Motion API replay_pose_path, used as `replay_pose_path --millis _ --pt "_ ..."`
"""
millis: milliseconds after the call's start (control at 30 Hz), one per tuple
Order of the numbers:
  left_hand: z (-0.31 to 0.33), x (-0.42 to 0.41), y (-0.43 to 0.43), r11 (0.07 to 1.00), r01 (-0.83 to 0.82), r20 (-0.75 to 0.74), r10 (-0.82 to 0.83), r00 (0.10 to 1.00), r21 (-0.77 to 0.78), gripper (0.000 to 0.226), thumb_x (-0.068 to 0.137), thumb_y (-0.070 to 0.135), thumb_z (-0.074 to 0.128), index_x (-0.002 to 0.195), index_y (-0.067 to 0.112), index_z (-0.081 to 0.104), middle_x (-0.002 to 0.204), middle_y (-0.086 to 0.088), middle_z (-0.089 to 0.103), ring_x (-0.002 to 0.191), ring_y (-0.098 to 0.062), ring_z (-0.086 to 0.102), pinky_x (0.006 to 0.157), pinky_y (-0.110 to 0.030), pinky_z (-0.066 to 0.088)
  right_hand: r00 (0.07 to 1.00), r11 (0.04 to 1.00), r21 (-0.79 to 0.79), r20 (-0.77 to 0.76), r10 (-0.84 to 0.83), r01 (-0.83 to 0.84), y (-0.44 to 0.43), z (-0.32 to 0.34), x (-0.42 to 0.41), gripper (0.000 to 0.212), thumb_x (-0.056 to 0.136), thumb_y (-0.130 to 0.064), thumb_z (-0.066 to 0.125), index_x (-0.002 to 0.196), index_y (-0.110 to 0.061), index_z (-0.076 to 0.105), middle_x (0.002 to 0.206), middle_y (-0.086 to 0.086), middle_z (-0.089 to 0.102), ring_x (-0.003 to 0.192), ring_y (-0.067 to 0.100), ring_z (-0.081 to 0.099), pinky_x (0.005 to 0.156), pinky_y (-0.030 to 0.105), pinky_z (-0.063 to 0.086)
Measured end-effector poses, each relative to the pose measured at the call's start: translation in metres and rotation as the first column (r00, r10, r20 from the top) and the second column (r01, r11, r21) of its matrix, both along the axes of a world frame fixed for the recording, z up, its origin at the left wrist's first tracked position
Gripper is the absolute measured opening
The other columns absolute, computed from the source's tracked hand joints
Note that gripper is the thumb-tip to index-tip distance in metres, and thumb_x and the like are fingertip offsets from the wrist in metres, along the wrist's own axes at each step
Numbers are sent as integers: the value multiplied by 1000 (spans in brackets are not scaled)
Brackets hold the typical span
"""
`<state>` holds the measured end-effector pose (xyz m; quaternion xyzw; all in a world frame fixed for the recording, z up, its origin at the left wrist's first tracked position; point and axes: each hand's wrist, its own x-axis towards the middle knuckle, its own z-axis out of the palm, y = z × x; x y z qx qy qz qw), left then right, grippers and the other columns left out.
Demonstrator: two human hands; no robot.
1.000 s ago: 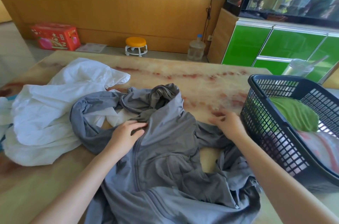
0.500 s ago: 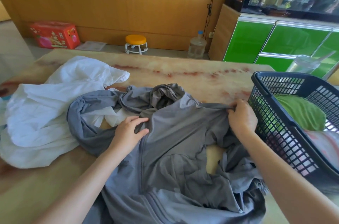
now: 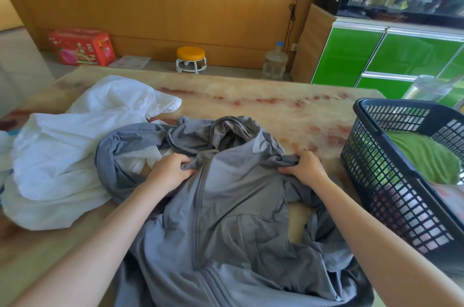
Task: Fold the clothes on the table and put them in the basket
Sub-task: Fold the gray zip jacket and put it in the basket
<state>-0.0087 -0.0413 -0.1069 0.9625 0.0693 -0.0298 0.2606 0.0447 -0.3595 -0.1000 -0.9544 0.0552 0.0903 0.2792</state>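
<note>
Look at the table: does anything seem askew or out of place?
The grey jacket lies rumpled and crooked, with one sleeve looped over the white garment and its hood bunched. The left hand and right hand grip it near the shoulders. Nothing looks spilled or damaged.

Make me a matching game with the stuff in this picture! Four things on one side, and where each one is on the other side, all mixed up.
Things
1. grey jacket
2. white garment
3. green cloth
4. orange-topped stool

Places
A. standing by the wooden wall
B. inside the basket
C. gripped by the left hand and the right hand
D. heaped on the left side of the table

Right pairs: 1-C, 2-D, 3-B, 4-A
</note>
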Motion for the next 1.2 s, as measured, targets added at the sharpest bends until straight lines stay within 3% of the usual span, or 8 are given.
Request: replay_pose_path --millis 133,300,500,700,867,967,1067,1200 --pt "22 -3 13 945 -243 285 299 911 -217 25 95 27 53 104 5 56 77 -3 56 64 -22 52 55 -29 35 962 991 3 240 -131 134 -9 4 0 11 83 -11 66 94 -12 64 89 10 68 83 31 61 68 39 51" --pt "44 2 51 803 -471 367 589 720 -364 27 95 17 50 115 -1 51 116 -23 59 107 -38 53 82 -38 38 878 963 -18 416 -238 270 -15 19 3 36 84 7 52 114 -10 62 102 13 66 88 33 60 64 33 45" --pt "8 7 33 949 -302 327 313 891 -85 33 89 18 61 118 4 51 120 -18 54 107 -34 51 87 -41 44 964 982 -144 251 -87 126 -13 16 4 52 85 5 49 132 -19 53 139 10 42 125 35 36 100 45 41" --pt "12 16 13 973 -150 430 62 901 174 48 89 37 61 132 17 53 131 -10 53 126 -33 41 104 -47 30 963 977 -125 188 193 -171 12 16 4 41 90 -44 58 129 -33 57 129 -1 61 127 26 46 111 46 26" --pt "13 5 -13 976 194 413 -217 884 97 33 93 41 50 123 34 62 138 11 50 140 -15 29 116 -51 4 900 893 -117 -13 436 -434 31 6 -5 23 86 -37 65 109 -36 69 136 -13 53 134 12 38 117 45 5" --pt "11 -2 -26 929 369 374 -333 866 -27 45 93 48 41 137 40 43 147 17 37 141 -1 21 118 -41 3 941 946 3 110 320 -323 32 14 0 13 88 -33 65 94 -26 75 107 -3 71 109 14 59 109 42 32" --pt "12 -6 -37 901 422 335 -368 867 -102 43 94 48 38 137 44 40 144 22 35 135 8 20 119 -32 4 974 928 322 188 130 -186 42 37 16 25 88 -30 66 109 -16 70 101 -1 69 104 18 63 84 28 46" --pt "8 -11 -42 875 438 195 -402 894 -206 49 94 53 35 140 59 18 141 23 38 127 12 24 118 -30 5 976 928 306 90 196 -214 78 45 53 58 84 -43 68 132 -15 55 130 6 59 116 21 57 85 26 43"
